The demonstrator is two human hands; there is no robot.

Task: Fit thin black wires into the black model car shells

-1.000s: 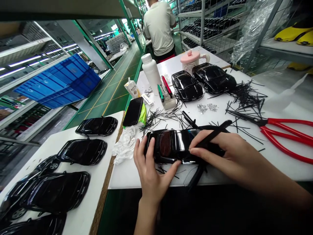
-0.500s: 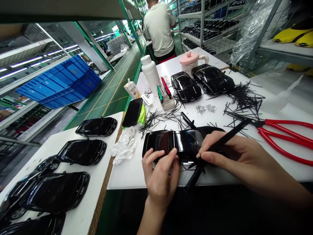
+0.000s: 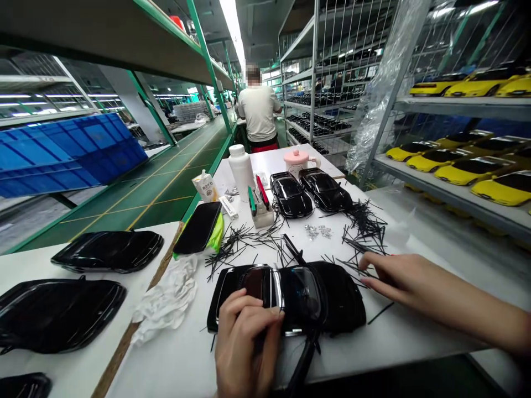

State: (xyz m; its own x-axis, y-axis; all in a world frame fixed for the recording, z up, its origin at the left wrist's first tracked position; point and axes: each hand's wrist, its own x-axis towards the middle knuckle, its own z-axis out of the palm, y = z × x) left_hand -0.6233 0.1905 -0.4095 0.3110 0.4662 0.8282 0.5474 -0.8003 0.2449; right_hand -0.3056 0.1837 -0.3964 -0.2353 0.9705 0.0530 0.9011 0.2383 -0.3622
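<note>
A glossy black toy car body point(image 3: 332, 301) lies across the near edge of the white table point(image 3: 415, 331). My left hand point(image 3: 244, 345) grips its near left end, fingers curled over the reddish window part. My right hand point(image 3: 398, 279) lies palm down on the table just right of the car, fingers stretched out among loose black sticks point(image 3: 365, 221). It rests over the grey blades of the pliers point(image 3: 357, 246), and nothing shows in its fingers. A black tool handle point(image 3: 305, 359) sticks out under the car at the table edge.
Two finished black cars point(image 3: 290, 196), a white bottle point(image 3: 241, 171), a pink-lidded cup point(image 3: 298, 160), a pen tray point(image 3: 261, 213) and a phone point(image 3: 198, 226) stand farther back. Black shells point(image 3: 110, 251) fill the left table. Yellow cars point(image 3: 456, 166) line the right shelf. A person point(image 3: 258, 110) stands behind.
My head lifted, showing more of the shelves. My right hand no longer holds the black stick and has moved right over the pliers. My left hand slid onto the car's near left end.
</note>
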